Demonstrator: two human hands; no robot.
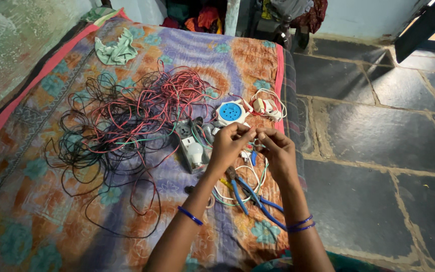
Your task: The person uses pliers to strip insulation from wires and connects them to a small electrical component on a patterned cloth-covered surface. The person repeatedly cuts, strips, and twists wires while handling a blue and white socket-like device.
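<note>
My left hand point(226, 146) and my right hand point(276, 150) meet over the right side of a patterned bedspread point(51, 216), fingertips pinched together on a thin wire point(254, 135); the wire end itself is too small to make out. Just below my hands lie blue-handled pliers point(237, 190) and a second blue-handled cutter point(265, 204) among white and green wires. A white switch box point(193, 152) lies left of my left hand. A round blue and white socket point(230, 112) sits just beyond my fingers.
A big tangle of red, black and green wires point(127, 116) covers the middle of the bed. A green cloth point(117, 49) lies at the far end. White plug parts point(268, 107) sit near the bed's right edge. Dark stone floor point(378, 141) lies to the right.
</note>
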